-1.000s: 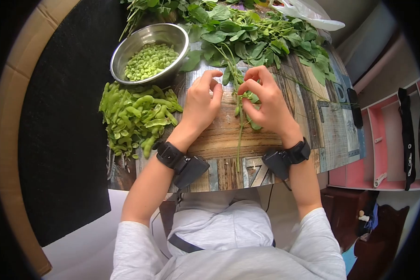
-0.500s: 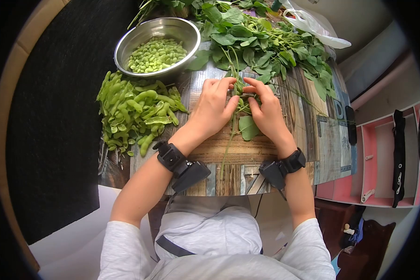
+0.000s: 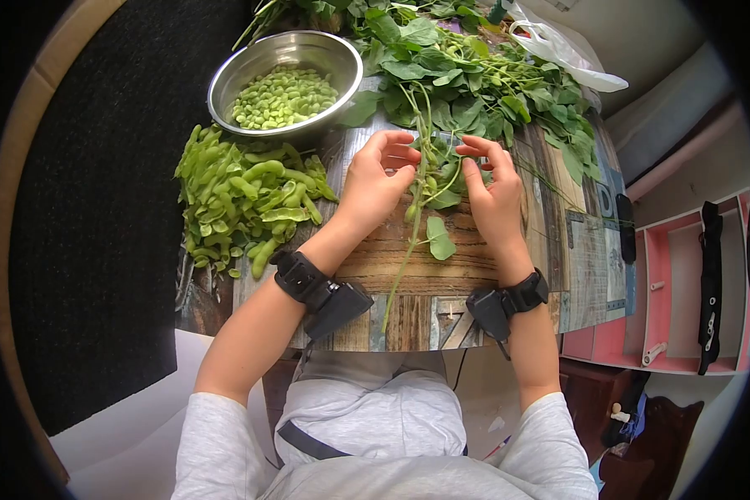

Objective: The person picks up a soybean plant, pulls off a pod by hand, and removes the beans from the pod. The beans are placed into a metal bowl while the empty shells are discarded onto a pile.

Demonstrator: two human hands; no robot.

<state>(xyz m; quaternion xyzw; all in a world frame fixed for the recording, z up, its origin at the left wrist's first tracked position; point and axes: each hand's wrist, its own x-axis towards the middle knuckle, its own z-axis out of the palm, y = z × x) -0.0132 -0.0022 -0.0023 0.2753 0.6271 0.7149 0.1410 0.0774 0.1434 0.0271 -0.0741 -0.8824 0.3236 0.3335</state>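
Observation:
A green bean stem (image 3: pixel 423 171) with pods and leaves lies upright in view on the wooden-patterned table (image 3: pixel 417 258). My left hand (image 3: pixel 377 179) is just left of it, fingers curled, with a gap between thumb and index finger. To the right of the stem is my right hand (image 3: pixel 493 187), its thumb and fingers apart; the fingertips are near a leaf and a thin stalk. Neither hand visibly grips anything. A round leaf (image 3: pixel 440 238) hangs off the stem's lower part.
A steel bowl (image 3: pixel 354 79) of shelled beans (image 3: pixel 283 98) stands at the upper left. Green pods (image 3: pixel 242 196) are heaped below it. Leafy stalks (image 3: pixel 475 75) cover the back, beside a white plastic bag (image 3: pixel 558 54). A pink shelf (image 3: pixel 658 283) stands right of the table.
Both hands have moved apart from the stem, the right one further right. Pods and leaves between them now show more fully, and the stem's lower end has shifted slightly left.

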